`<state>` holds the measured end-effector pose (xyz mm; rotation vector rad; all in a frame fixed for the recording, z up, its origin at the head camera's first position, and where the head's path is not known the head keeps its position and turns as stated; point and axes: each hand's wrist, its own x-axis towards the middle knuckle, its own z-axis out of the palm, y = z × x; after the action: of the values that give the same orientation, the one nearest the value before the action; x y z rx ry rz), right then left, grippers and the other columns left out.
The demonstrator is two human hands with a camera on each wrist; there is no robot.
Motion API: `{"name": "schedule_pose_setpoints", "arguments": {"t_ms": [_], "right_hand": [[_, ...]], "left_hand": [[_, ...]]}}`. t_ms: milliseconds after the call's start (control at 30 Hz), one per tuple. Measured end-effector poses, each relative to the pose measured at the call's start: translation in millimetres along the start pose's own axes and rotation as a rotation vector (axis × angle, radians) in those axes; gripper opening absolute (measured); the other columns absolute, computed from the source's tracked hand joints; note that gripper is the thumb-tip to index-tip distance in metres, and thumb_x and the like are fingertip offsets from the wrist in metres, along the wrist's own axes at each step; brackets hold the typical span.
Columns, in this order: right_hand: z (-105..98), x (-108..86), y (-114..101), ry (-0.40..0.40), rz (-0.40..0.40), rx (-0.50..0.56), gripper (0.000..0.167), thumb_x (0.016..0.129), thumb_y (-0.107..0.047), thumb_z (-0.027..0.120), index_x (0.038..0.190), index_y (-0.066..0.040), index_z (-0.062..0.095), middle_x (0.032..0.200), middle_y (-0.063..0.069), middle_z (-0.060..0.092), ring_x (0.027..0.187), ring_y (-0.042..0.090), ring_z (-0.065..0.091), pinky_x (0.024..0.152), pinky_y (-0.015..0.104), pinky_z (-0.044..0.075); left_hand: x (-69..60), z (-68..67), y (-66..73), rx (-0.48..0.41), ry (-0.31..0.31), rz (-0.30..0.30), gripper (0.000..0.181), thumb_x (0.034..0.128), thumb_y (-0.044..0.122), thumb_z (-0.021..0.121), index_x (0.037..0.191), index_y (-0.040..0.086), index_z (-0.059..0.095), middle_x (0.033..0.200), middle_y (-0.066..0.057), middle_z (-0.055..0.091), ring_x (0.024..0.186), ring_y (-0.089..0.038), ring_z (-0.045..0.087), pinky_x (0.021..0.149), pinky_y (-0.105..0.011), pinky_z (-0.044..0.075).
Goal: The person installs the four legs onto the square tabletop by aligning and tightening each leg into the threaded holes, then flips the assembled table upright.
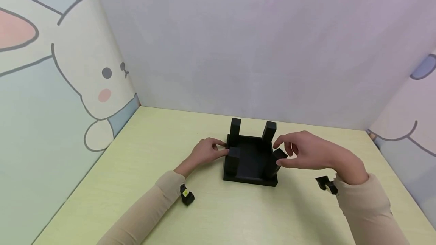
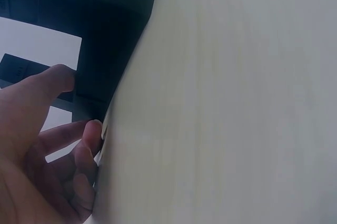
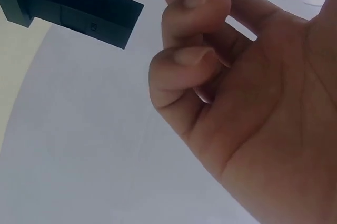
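A black square base (image 1: 250, 162) with a raised rim lies on the table, a black post standing at each corner. My left hand (image 1: 206, 151) holds its left side, thumb by the front-left post (image 1: 233, 162). In the left wrist view, the thumb (image 2: 60, 79) and the curled fingers meet the dark edge. At the front-right corner, my right hand (image 1: 308, 151) pinches the upper part of a post (image 1: 273, 165), which is turned relative to the base. The right wrist view shows curled fingers (image 3: 192, 60) beside a black post (image 3: 92, 21); thumb and pinch fall outside that view.
The pale yellow table (image 1: 190, 218) ends at a plain light back wall (image 1: 238, 48). A side wall with a rabbit drawing (image 1: 92, 67) rises at the left, another printed wall (image 1: 405, 116) at the right. Two more posts (image 1: 235, 129) stand along the base's far side.
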<state>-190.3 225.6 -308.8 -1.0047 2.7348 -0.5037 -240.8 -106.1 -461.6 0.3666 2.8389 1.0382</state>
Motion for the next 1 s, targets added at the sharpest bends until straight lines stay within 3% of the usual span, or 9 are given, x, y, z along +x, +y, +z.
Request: {"name": "schedule_pose_setpoints", "arguments": {"t_ms": [167, 300, 400, 500, 600, 733, 800, 933, 1000], "right_hand": [[2, -0.6, 2, 0.014, -0.012, 0.020, 0.015, 0.089, -0.036, 0.077, 0.093, -0.026, 0.066, 0.071, -0.013, 0.051, 0.061, -0.001, 0.043, 0.063, 0.021, 0.041], [9, 3.2, 2, 0.044, 0.016, 0.035, 0.038, 0.090, -0.047, 0.075, 0.070, -0.025, 0.052, 0.059, -0.016, 0.038, 0.055, -0.003, 0.032, 0.058, 0.020, 0.035], [14, 5.6, 1, 0.050, 0.066, 0.025, 0.052, 0.092, -0.057, 0.069, 0.063, -0.022, 0.042, 0.056, -0.016, 0.030, 0.055, -0.003, 0.026, 0.056, 0.019, 0.031], [14, 4.4, -1, 0.046, 0.124, 0.012, 0.058, 0.092, -0.063, 0.064, 0.062, -0.020, 0.041, 0.055, -0.015, 0.029, 0.055, 0.000, 0.025, 0.055, 0.020, 0.029], [10, 0.2, -1, 0.052, 0.148, -0.018, 0.049, 0.091, -0.066, 0.063, 0.071, -0.023, 0.054, 0.057, -0.013, 0.036, 0.055, 0.001, 0.032, 0.056, 0.021, 0.033], [5, -5.7, 1, 0.043, 0.096, -0.028, 0.035, 0.089, -0.063, 0.068, 0.100, -0.029, 0.066, 0.063, -0.014, 0.043, 0.056, -0.001, 0.039, 0.061, 0.021, 0.039], [3, -7.7, 1, 0.029, 0.052, -0.018, 0.032, 0.089, -0.057, 0.072, 0.106, -0.030, 0.067, 0.063, -0.015, 0.043, 0.055, -0.002, 0.038, 0.062, 0.020, 0.040], [3, -8.5, 0, 0.026, -0.001, 0.003, 0.020, 0.090, -0.045, 0.076, 0.091, -0.029, 0.064, 0.061, -0.017, 0.038, 0.055, -0.004, 0.034, 0.060, 0.020, 0.038], [6, -6.9, 0, 0.037, 0.001, 0.010, 0.026, 0.090, -0.045, 0.075, 0.080, -0.028, 0.059, 0.059, -0.017, 0.035, 0.054, -0.004, 0.030, 0.058, 0.019, 0.035]], "left_hand": [[-0.5, -0.5, -0.6, -0.005, 0.002, -0.004, 0.042, 0.0892, 0.048, 0.072, 0.120, 0.019, 0.076, 0.073, 0.004, 0.065, 0.063, -0.010, 0.052, 0.059, -0.025, 0.039], [-1.1, 0.5, -1.7, -0.012, -0.006, -0.004, 0.042, 0.0897, 0.047, 0.071, 0.120, 0.019, 0.076, 0.072, 0.005, 0.065, 0.061, -0.009, 0.052, 0.058, -0.025, 0.039], [-1.3, 0.9, -1.3, -0.011, -0.006, -0.003, 0.042, 0.0898, 0.047, 0.071, 0.120, 0.019, 0.076, 0.071, 0.005, 0.064, 0.061, -0.009, 0.051, 0.057, -0.025, 0.038], [-1.5, 0.7, 0.3, -0.008, -0.007, 0.003, 0.042, 0.0899, 0.048, 0.071, 0.121, 0.020, 0.076, 0.071, 0.005, 0.064, 0.060, -0.008, 0.051, 0.057, -0.024, 0.038], [-1.0, 0.6, 1.7, -0.007, -0.008, 0.007, 0.042, 0.0900, 0.048, 0.071, 0.121, 0.020, 0.076, 0.071, 0.005, 0.065, 0.061, -0.008, 0.051, 0.057, -0.024, 0.038], [-0.3, 0.5, 2.4, -0.005, -0.008, 0.001, 0.041, 0.0896, 0.047, 0.071, 0.120, 0.020, 0.076, 0.071, 0.004, 0.064, 0.061, -0.009, 0.051, 0.058, -0.024, 0.038], [-0.3, 0.1, 2.6, -0.003, -0.008, -0.006, 0.040, 0.0895, 0.047, 0.072, 0.120, 0.020, 0.077, 0.071, 0.004, 0.064, 0.062, -0.009, 0.051, 0.059, -0.025, 0.039], [0.3, -0.7, 2.4, 0.001, -0.006, -0.014, 0.040, 0.0892, 0.046, 0.072, 0.119, 0.020, 0.077, 0.072, 0.004, 0.064, 0.063, -0.009, 0.052, 0.060, -0.025, 0.039], [0.5, -0.5, 2.3, 0.002, -0.009, -0.013, 0.040, 0.0893, 0.046, 0.072, 0.119, 0.020, 0.077, 0.071, 0.004, 0.064, 0.063, -0.009, 0.052, 0.060, -0.025, 0.039]]}}
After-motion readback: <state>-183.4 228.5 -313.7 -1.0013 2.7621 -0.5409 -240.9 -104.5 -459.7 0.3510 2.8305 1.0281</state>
